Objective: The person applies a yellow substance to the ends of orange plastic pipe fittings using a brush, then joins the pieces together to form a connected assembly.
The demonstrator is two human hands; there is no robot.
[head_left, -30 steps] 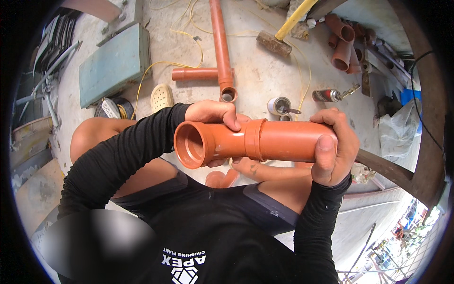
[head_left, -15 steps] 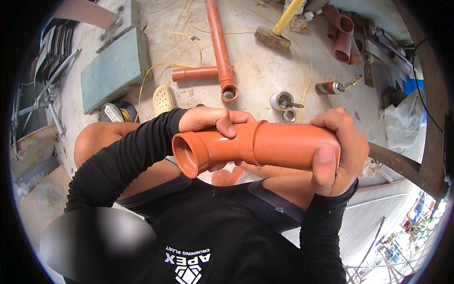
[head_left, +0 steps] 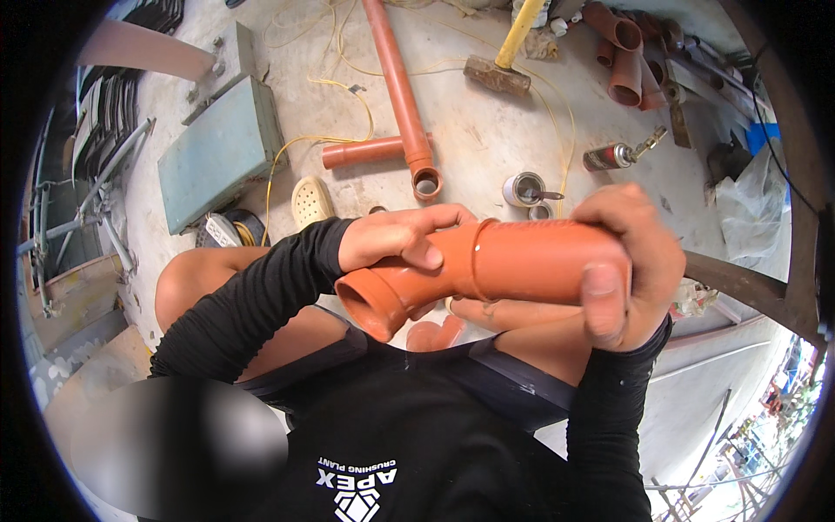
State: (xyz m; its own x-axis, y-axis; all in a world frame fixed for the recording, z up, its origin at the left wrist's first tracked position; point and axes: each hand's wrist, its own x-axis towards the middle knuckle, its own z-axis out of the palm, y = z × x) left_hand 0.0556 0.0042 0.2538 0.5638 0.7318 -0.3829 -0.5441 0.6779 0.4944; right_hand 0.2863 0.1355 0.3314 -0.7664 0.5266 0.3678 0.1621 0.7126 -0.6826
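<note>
Above my lap I hold an orange plastic pipe elbow [head_left: 448,257] joined to a short orange pipe [head_left: 544,261]. My left hand [head_left: 396,239] wraps round the elbow, whose open socket points to the lower left. Around the right end of the short pipe, my right hand [head_left: 639,265] is closed, thumb toward me and fingers over the far side. Part of that end is covered by the hand. Below the joined parts, between my legs, lies another orange fitting [head_left: 435,335], partly hidden.
On the floor ahead lie a long orange pipe [head_left: 396,87] and a shorter orange pipe [head_left: 361,154]. Nearby are a sledgehammer [head_left: 497,75], an open can [head_left: 522,187] with a brush, a gas torch [head_left: 613,157], a yellow cord [head_left: 370,109] and a grey metal box [head_left: 217,152]. Several pipes [head_left: 626,74] are piled far right.
The elbow's open end has dipped and shifted slightly right, tilting the joined parts. Both hands keep their grip. The whole scene has shifted a little in view.
</note>
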